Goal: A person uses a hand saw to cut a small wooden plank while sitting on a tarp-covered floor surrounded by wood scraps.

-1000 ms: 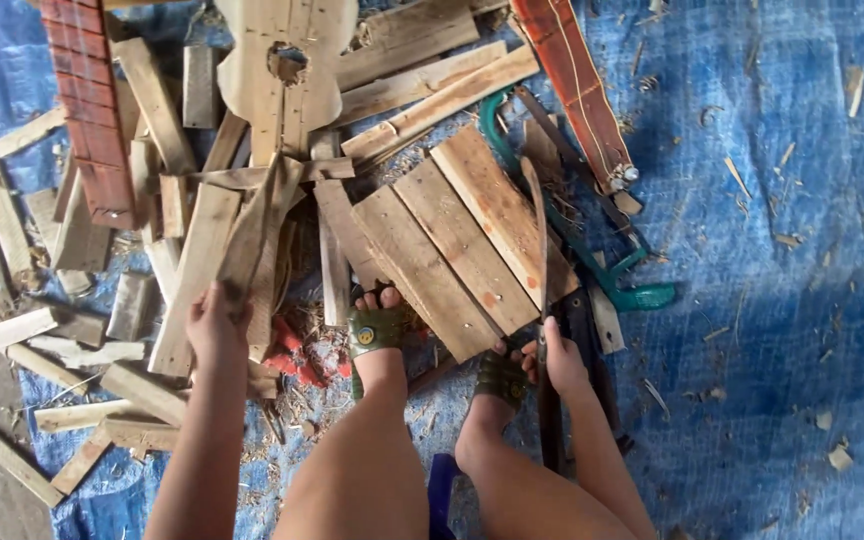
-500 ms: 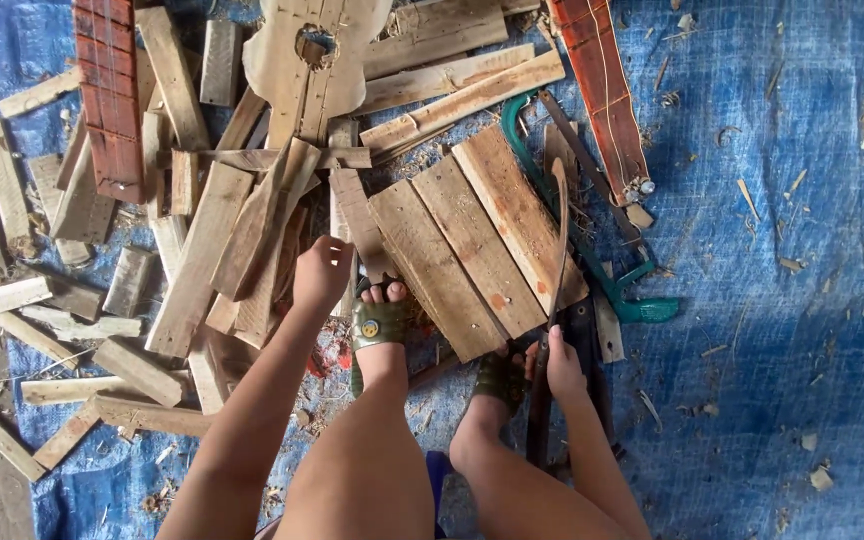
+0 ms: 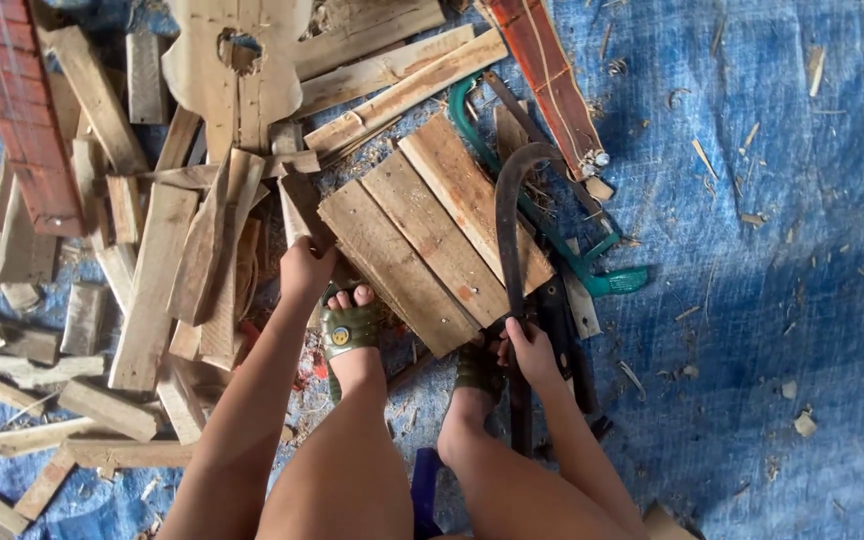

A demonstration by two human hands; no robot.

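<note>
My left hand [image 3: 304,270] grips the lower end of a short wooden plank [image 3: 302,205] that stands tilted beside a pallet piece [image 3: 432,230] made of three joined boards. My right hand [image 3: 529,347] holds the handle of a dark curved blade [image 3: 508,215], a sickle-like tool, whose tip arcs over the pallet piece's right edge. Both my feet in green sandals [image 3: 350,330] rest at the pallet piece's near corner, between my hands.
A heap of scrap wood planks [image 3: 152,280] lies at the left on a blue tarp [image 3: 782,250]. A flat wooden guitar-shaped cutout [image 3: 237,60], a red slatted board [image 3: 22,110], a red strip [image 3: 547,75] and a green-framed saw [image 3: 592,270] lie around.
My left hand moved right from the scrap heap to the plank by the pallet piece and took hold of it. My right hand raised the curved blade over the pallet piece's edge.
</note>
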